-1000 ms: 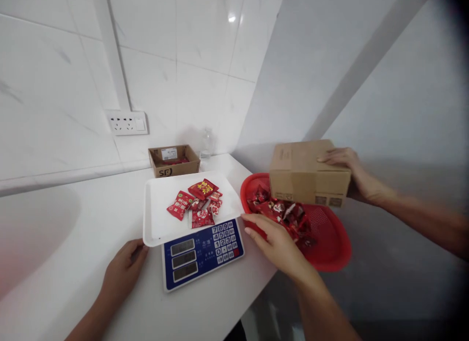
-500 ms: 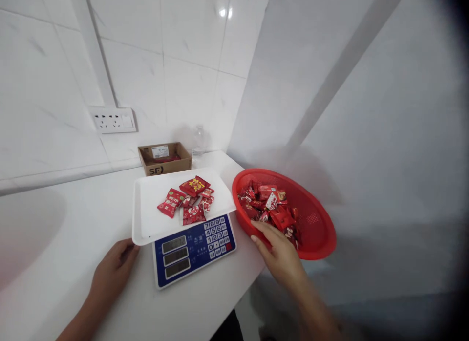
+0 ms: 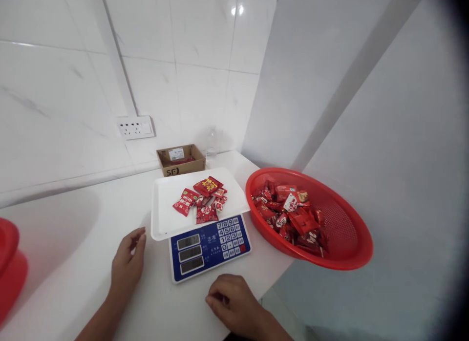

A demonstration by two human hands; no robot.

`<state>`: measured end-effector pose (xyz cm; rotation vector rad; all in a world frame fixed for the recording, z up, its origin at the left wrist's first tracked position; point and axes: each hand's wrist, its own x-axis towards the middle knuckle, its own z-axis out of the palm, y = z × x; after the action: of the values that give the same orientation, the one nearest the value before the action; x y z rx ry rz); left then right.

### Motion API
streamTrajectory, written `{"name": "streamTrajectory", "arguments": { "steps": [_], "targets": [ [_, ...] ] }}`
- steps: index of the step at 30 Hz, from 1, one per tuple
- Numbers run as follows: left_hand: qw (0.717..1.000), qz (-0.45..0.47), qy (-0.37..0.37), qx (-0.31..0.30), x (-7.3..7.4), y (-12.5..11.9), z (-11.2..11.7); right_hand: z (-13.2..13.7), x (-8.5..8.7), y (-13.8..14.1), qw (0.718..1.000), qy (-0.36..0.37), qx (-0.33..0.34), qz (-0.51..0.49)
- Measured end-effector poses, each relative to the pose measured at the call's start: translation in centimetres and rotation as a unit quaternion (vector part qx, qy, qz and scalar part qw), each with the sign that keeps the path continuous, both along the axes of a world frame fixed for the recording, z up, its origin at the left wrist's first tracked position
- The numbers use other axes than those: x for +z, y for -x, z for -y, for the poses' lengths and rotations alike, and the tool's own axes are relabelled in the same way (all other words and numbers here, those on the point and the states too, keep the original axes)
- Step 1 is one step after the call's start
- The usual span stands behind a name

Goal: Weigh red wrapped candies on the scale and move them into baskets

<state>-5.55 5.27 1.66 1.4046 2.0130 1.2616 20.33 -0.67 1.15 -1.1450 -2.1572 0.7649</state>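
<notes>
**Apart, around a digital scale**

With left hand loosely open beside the tray's near-left corner, right hand curled near the counter's front edge, grip unseen. On the tray, red snack packets. Over the right edge, a red basket of more packets; near the back edge, an SF carton, perhaps a bottle.

Two glare spots dot the tiled wall

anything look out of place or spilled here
The red basket on the right juts past the edge of the white table, which looks precarious, though its red packets bunch toward the table side. Nothing looks spilled.
</notes>
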Motion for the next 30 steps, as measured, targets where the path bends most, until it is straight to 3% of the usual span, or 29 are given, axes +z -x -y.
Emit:
{"name": "streamTrajectory", "arguments": {
  "steps": [2,4,7,11,16,22,27,30],
  "targets": [
    [0.998,-0.030,-0.051,0.031,0.8,-0.5,0.2,0.0,-0.8,0.4,0.999,0.032,0.002,-0.012],
    [0.992,-0.077,-0.102,0.019,2.1,-1.1,0.2,-0.2,-1.1,0.4,0.997,0.065,-0.006,-0.031],
    [0.976,-0.151,-0.150,-0.054,4.3,-2.6,-0.4,-0.5,-1.1,0.0,0.992,0.105,-0.016,-0.063],
    [0.951,-0.212,-0.118,-0.194,6.6,-4.9,-2.4,-0.6,-1.1,-0.2,0.988,0.122,-0.020,-0.088],
    [0.932,-0.226,-0.056,-0.280,6.5,-6.9,-5.1,-0.4,-1.2,-0.2,0.985,0.130,-0.025,-0.111],
    [0.917,-0.295,-0.002,-0.269,6.6,-8.4,-5.0,-0.5,-1.5,-0.4,0.984,0.129,-0.014,-0.126],
    [0.888,-0.377,-0.029,-0.262,7.8,-9.5,-4.9,-0.6,-1.7,-0.4,0.982,0.133,-0.012,-0.134],
    [0.877,-0.366,-0.056,-0.306,8.1,-10.2,-6.5,-0.6,-1.8,-0.4,0.982,0.129,-0.008,-0.136]
  ]
}}
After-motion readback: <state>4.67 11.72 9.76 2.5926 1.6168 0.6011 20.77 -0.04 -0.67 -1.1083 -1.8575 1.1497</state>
